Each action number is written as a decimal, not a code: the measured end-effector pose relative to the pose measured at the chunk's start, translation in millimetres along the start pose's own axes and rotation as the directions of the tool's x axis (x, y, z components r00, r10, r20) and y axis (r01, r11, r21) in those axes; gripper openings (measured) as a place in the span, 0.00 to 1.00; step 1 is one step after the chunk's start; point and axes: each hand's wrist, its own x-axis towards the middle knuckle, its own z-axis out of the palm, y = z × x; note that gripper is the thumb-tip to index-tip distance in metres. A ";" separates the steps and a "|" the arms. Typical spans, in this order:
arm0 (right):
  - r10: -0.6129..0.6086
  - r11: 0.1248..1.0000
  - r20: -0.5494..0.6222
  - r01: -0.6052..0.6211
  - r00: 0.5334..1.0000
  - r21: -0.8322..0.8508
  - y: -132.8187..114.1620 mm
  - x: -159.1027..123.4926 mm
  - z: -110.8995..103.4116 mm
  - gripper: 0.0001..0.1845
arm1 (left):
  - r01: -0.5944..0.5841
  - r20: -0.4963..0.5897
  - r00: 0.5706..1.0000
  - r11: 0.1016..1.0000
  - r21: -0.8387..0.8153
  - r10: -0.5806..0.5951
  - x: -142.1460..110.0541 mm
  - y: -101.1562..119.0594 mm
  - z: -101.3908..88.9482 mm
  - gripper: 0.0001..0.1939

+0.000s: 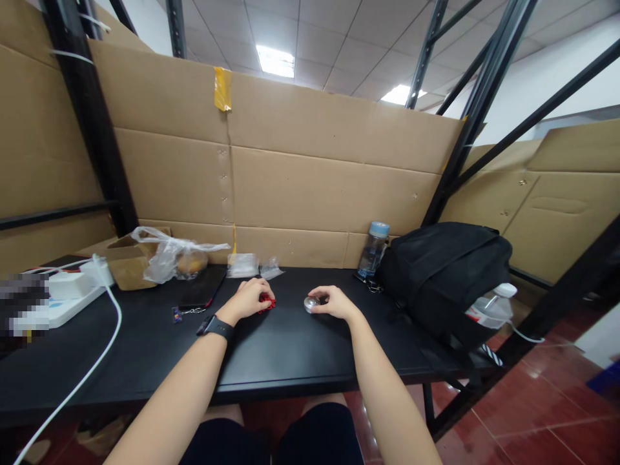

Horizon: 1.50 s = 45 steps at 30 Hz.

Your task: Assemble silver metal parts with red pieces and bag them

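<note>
My left hand (248, 297) rests low over the black table (290, 355), its fingers closed around a small bright red bundle (268, 301). Only part of that red thing shows beyond my thumb and fingers, so its kind is unclear. To the right, a small round silvery metal piece (309, 305) sits at the tabletop, pinched between the thumb and fingers of my right hand (334, 302). The two hands are apart, with bare black surface between them. A dark watch (216, 327) is on my left wrist.
Behind my left hand lie a dark flat phone or tablet (202, 288), clear plastic packets (243, 265) and a tied plastic bag (177, 257). At left are a white power strip (72, 307) and cable. A bottle (373, 248) and black backpack (440, 271) stand right. Cardboard (290, 187) walls the back.
</note>
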 end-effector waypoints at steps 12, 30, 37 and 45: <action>-0.011 0.999 -0.058 0.013 0.998 0.029 7.2 1.9 -4.2 0.25 | 0.020 -0.161 0.986 0.998 -0.064 -0.030 1.4 -6.5 -1.5 0.05; 0.052 0.833 -0.254 0.099 0.966 0.545 -27.9 66.8 18.5 0.29 | -0.016 -0.397 0.904 0.917 -0.398 -0.156 50.3 13.5 -6.8 0.10; -0.019 0.808 -0.319 0.202 0.948 0.553 -44.4 72.6 49.0 0.25 | 0.037 -0.494 0.856 0.970 -0.239 -0.154 32.3 18.9 -0.2 0.05; -0.026 0.790 -0.315 0.212 0.949 0.575 -51.9 61.3 57.9 0.26 | 0.116 -0.549 0.818 0.985 -0.131 -0.169 28.9 32.9 1.4 0.03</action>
